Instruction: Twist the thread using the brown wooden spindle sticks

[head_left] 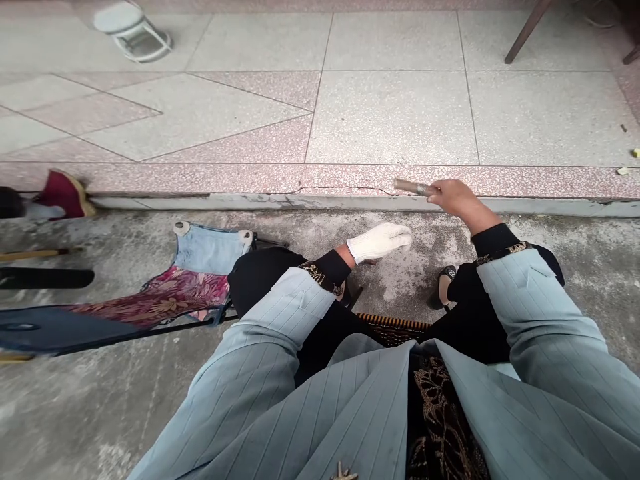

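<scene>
My left hand (380, 241) wears a white knit glove and hangs above the grey concrete ground between my knees, its fingers curled loosely with nothing visible in it. My right hand (457, 198) is bare and grips a short brownish metal rod (413, 187) that points left over the pink terrazzo step edge (210, 179). Both arms are in pale blue striped sleeves with black cuffs. A black shoe (445, 283) shows below my right forearm.
A folding stool with a patched denim and floral cloth seat (195, 283) stands at the left. Further left lie a dark red shoe (63, 193) and long dark tools (45, 277). A white stool (133, 30) and wooden furniture legs (525, 30) stand on the tiled floor.
</scene>
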The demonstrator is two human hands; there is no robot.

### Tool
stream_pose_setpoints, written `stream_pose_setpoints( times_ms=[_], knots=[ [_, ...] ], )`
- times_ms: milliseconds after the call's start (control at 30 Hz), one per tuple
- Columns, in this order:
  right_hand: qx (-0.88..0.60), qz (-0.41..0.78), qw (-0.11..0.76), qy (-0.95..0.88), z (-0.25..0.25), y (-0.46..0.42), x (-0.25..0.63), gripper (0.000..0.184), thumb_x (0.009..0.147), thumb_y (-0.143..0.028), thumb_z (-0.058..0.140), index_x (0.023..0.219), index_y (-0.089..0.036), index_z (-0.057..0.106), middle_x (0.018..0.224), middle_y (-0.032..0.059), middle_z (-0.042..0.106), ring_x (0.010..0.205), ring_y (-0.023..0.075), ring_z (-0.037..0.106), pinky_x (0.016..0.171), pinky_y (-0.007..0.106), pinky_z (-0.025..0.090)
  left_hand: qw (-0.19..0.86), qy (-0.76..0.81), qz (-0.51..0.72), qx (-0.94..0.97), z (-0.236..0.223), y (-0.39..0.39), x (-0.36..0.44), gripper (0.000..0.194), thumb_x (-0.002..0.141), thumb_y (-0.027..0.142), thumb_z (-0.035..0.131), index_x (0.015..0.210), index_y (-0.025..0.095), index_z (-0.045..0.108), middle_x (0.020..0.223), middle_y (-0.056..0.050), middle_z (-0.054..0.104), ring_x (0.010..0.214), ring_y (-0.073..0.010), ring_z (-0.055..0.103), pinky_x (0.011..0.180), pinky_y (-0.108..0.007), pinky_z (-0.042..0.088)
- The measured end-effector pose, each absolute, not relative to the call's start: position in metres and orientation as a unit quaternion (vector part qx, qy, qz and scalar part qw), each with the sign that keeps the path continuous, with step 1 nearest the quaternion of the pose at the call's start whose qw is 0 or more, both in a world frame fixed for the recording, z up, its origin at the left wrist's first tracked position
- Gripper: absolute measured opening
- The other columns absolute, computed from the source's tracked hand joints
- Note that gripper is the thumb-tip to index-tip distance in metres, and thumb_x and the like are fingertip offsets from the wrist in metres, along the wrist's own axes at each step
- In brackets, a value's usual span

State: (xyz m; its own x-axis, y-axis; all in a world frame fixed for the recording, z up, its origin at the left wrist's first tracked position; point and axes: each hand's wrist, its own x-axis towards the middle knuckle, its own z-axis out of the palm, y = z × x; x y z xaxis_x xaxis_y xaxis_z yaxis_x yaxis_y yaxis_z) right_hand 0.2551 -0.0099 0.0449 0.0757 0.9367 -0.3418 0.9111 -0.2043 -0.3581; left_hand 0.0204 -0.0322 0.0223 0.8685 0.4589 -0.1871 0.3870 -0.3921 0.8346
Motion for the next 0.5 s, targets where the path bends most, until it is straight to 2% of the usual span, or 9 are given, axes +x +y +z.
stream_pose_setpoints(
  times_ms=[133,267,367,500],
  knots=[
    [-0.664,0.236,-0.171,-0.689,0.036,-0.012,0.247,0.029,0.089,-0.031,0.063,0.112,-0.014,0.070,0.105,0.0152,0.069,0.086,0.0241,0.063,0.069,0.032,0.043,0.481,0.269,0.044,0.833,0.022,-0.031,0.017,0.034,0.095,0.036,0.042,0.080,0.016,0.065,0.081,-0.002,0.068,0.073,-0.0141,0.059,0.072,-0.025,0.041],
    [-0.537,0.324,-0.284,-0.725,0.025,-0.018,0.241,0.020,0.086,-0.028,0.066,0.100,-0.016,0.074,0.092,0.0118,0.070,0.075,0.0215,0.061,0.063,0.032,0.040,0.454,0.332,0.070,0.824,0.021,-0.022,0.013,0.032,0.094,0.037,0.042,0.083,0.016,0.064,0.074,0.000,0.066,0.067,-0.0137,0.056,0.067,-0.025,0.040],
    [-0.459,0.428,-0.275,-0.728,0.025,-0.021,0.238,0.020,0.084,-0.025,0.066,0.100,-0.016,0.075,0.077,0.0061,0.066,0.065,0.0164,0.056,0.060,0.029,0.038,0.432,0.387,0.107,0.807,0.022,-0.011,0.008,0.030,0.092,0.036,0.044,0.080,0.016,0.062,0.073,0.000,0.064,0.064,-0.0126,0.054,0.063,-0.025,0.037],
    [-0.347,0.603,-0.147,-0.703,0.042,-0.022,0.245,0.033,0.082,-0.031,0.070,0.110,-0.013,0.073,0.075,0.0018,0.064,0.062,0.0119,0.053,0.060,0.026,0.041,0.414,0.439,0.170,0.779,0.019,-0.001,0.004,0.028,0.090,0.031,0.045,0.073,0.015,0.059,0.072,-0.001,0.062,0.065,-0.0120,0.051,0.064,-0.025,0.037]
  ],
)
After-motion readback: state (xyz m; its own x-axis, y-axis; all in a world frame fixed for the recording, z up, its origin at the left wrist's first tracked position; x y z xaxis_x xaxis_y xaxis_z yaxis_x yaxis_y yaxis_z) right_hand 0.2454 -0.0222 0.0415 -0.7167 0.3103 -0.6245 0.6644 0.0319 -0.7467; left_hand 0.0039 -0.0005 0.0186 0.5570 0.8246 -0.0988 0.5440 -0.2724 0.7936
